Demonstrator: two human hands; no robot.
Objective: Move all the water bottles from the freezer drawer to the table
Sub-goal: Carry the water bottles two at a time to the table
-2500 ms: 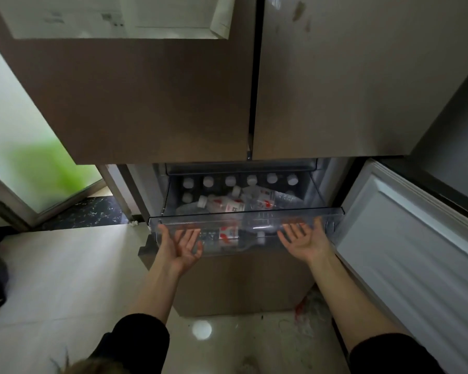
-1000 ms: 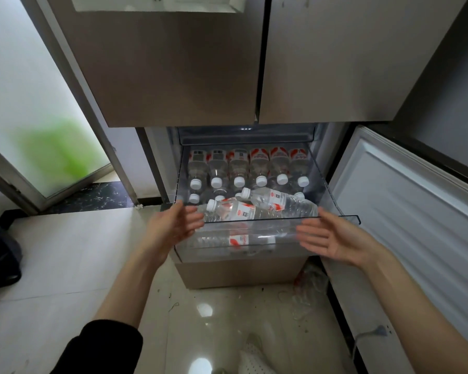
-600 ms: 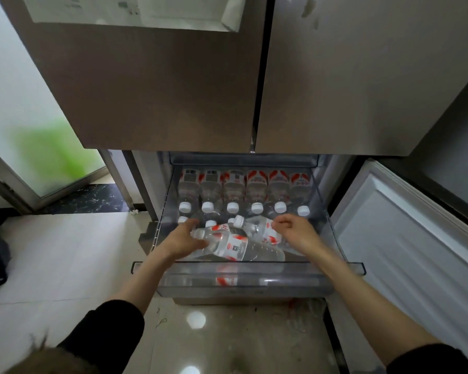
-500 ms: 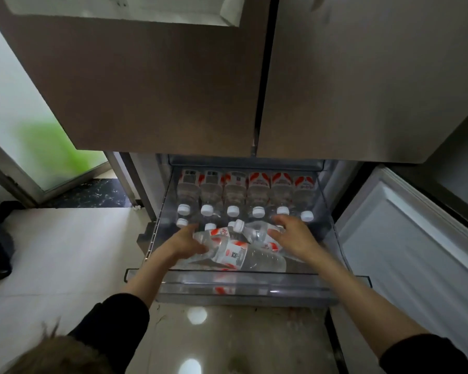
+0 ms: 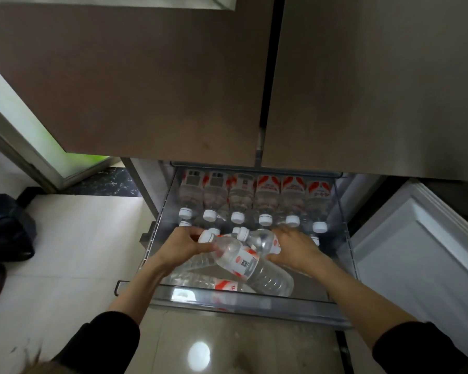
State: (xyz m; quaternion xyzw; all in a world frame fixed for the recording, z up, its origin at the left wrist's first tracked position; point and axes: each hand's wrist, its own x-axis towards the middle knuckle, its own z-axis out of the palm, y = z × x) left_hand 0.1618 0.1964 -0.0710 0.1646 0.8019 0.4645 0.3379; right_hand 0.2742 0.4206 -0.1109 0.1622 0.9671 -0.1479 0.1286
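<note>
Head view, glossy pale floor tiles (image 5: 73, 255), open freezer drawer (image 5: 235, 303), left hand (image 5: 183, 245) and right hand (image 5: 295, 249) fingers each wrapped round a bottle

Upper fridge doors (image 5: 152, 85): two, brown-grey, shut, a dark seam between them. Lower door (image 5: 422, 255): white inner face, swung open at right. Floor (image 5: 73, 255): pale glossy tile, ceiling lights reflected. Frosted glass door (image 5: 35, 136): at left, green glow behind, dark marble threshold (image 5: 103, 182). Black bag (image 5: 6, 228): on floor, far left.
</note>
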